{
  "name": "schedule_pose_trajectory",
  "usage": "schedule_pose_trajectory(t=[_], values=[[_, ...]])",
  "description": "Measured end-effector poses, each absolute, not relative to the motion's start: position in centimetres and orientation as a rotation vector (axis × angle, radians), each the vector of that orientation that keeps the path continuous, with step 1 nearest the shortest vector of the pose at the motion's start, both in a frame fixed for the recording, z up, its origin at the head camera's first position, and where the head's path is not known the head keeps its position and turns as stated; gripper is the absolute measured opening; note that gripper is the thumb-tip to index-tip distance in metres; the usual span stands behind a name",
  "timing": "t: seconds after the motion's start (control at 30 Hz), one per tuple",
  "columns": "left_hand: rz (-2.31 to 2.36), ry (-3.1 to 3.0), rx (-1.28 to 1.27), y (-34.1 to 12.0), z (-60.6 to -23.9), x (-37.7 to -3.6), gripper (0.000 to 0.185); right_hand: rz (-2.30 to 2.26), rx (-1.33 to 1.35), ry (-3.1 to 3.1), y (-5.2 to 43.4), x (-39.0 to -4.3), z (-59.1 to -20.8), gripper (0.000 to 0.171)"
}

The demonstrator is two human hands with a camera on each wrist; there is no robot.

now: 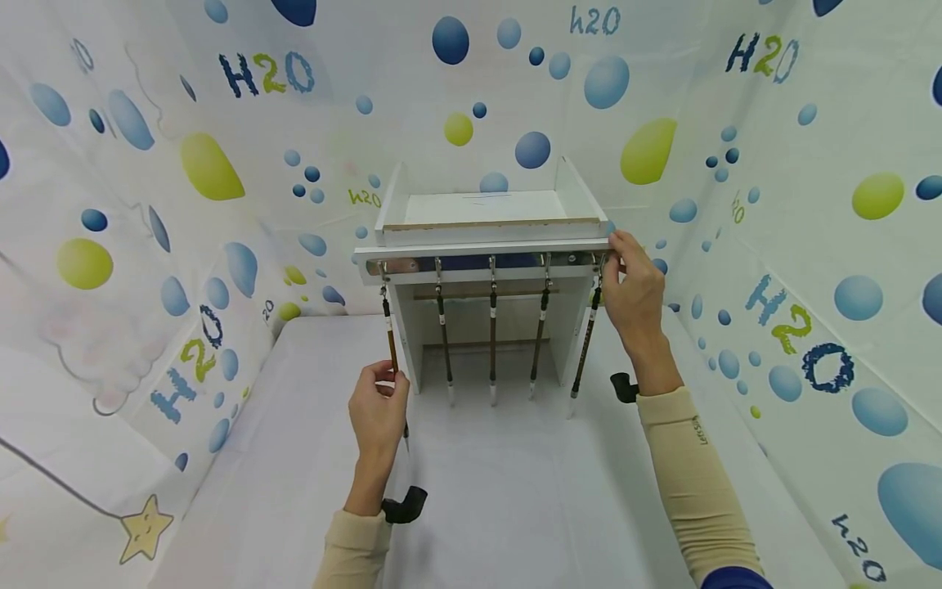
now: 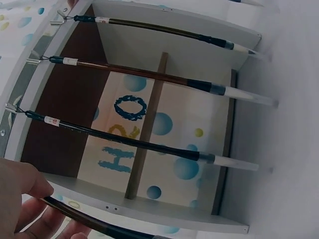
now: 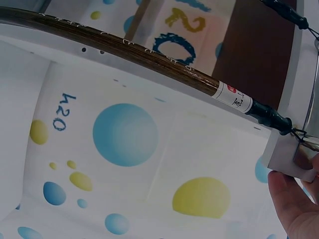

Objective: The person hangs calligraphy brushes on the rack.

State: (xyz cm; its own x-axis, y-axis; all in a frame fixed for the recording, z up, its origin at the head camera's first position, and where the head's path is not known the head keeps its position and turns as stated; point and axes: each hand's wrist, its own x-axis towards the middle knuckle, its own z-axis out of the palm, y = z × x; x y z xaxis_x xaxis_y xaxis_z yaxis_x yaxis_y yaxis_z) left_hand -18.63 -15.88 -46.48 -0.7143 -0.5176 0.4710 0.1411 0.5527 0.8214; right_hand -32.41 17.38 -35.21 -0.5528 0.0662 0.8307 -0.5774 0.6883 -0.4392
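A white wooden brush rack (image 1: pixel 491 233) stands with several calligraphy brushes hanging by loops from metal hooks along its front rail. My left hand (image 1: pixel 379 413) pinches the handle of the leftmost brush (image 1: pixel 389 325), which hangs slightly slanted from its hook; its handle (image 2: pixel 84 217) also shows in the left wrist view. My right hand (image 1: pixel 637 286) grips the right end of the front rail, near the hook of the rightmost brush (image 1: pixel 586 348). That brush's dark wooden handle (image 3: pixel 149 57) and cord loop appear close up in the right wrist view.
An open-topped tray (image 1: pixel 486 209) forms the rack's upper part. White cloth (image 1: pixel 500 491) covers the surface below. Walls printed with blue and green dots and H2O lettering (image 1: pixel 266 74) surround it. A black strap piece (image 1: pixel 405 505) sits at the left wrist.
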Motion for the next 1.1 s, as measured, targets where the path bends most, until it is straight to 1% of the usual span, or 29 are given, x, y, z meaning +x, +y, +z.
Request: schedule_pose_trajectory(t=[0.3, 1.1], values=[[-1.146, -2.137, 0.333, -16.8, -47.3, -20.0, 0.022, 0.904, 0.397, -1.987, 17.4, -32.5, -35.3, 0.032], [-1.157, -2.241, 0.244, -18.1, -47.7, -23.3, 0.021, 0.904, 0.414, -1.965, 17.4, -32.5, -35.2, 0.032]])
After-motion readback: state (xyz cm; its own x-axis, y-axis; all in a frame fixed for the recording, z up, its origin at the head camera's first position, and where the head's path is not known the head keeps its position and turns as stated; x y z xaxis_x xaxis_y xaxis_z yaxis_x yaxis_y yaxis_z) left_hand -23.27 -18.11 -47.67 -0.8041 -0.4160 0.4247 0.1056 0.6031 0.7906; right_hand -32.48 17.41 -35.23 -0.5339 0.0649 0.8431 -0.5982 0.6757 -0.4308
